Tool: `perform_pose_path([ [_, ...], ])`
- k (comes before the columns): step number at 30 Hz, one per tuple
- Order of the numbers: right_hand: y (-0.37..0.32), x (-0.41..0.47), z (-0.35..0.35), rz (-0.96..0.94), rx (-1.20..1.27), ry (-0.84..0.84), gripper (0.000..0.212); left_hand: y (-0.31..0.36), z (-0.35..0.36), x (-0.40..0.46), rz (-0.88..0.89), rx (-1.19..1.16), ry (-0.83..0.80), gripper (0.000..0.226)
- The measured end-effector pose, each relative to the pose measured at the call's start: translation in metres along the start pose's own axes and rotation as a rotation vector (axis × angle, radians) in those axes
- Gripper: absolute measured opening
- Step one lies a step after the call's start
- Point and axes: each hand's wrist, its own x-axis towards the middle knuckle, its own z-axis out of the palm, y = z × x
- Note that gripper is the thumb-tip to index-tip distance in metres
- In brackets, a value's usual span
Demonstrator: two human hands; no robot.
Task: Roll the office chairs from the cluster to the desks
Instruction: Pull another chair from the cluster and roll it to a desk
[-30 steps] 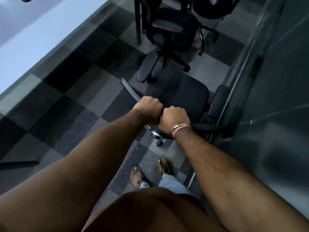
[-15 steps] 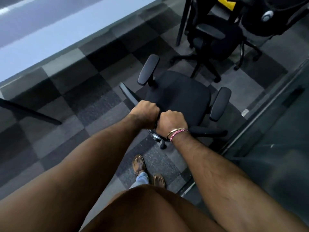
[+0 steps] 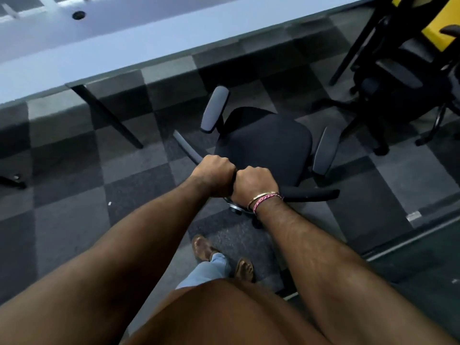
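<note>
gripping the top edge of the black office chair's backrest [image 3: 311,194], i have both fists side by side and touching. my left hand [image 3: 214,176] is curled over the rim on the left, and my right hand [image 3: 252,184] is curled over it just beside, with a thin metal bangle and a pink braided band [image 3: 265,200] on that wrist. the office chair [image 3: 263,143] is right in front of me on the checkered grey carpet [image 3: 74,195], seen from above: its dark seat lies beyond my knuckles, one grey armrest [image 3: 215,109] stands on the far left of the seat and the other [image 3: 324,150] on the right. a bit of the chair's metal base and a caster show just under my right wrist. the chair stands near the long pale bench [image 3: 112,46], which runs across the far side from left to right, but apart from it, with a strip of carpet between. a dark slanted bench leg [image 3: 109,115] comes down to the carpet left of the chair. a round cable hole [image 3: 79,14] sits in the bench top at the far left. at the far right another black chair [image 3: 388,83] stands by a second dark leg, with something yellow [image 3: 440,23] behind it. near me, my sandalled feet [image 3: 245,270] and a pale blue trouser leg are on the carpet below my arms.
</note>
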Motion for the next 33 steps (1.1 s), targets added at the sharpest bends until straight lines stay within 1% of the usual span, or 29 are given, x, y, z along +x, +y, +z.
perform_pose_path([
  [6,-0.057,0.039,-0.010,-0.127,-0.056,-0.003,0.044,-0.059,0.025,-0.029,-0.112,-0.014,-0.032,0.016],
  [8,-0.083,0.054,-0.011,-0.160,-0.070,-0.010,0.044,-0.083,0.033,-0.043,-0.153,-0.033,-0.052,0.015],
  [13,-0.142,0.085,-0.012,-0.249,-0.124,-0.016,0.045,-0.136,0.057,-0.079,-0.239,-0.095,-0.026,0.012],
  [17,-0.185,0.105,-0.016,-0.342,-0.174,-0.030,0.038,-0.168,0.076,-0.110,-0.326,-0.147,-0.013,0.016],
  [20,-0.217,0.117,-0.018,-0.423,-0.206,-0.045,0.036,-0.188,0.089,-0.134,-0.406,-0.189,-0.023,0.015],
  [25,-0.265,0.132,-0.020,-0.565,-0.234,-0.046,0.034,-0.212,0.111,-0.170,-0.548,-0.246,-0.037,0.022],
  [33,-0.318,0.154,-0.026,-0.820,-0.299,-0.033,0.030,-0.231,0.134,-0.210,-0.783,-0.348,-0.057,0.024],
])
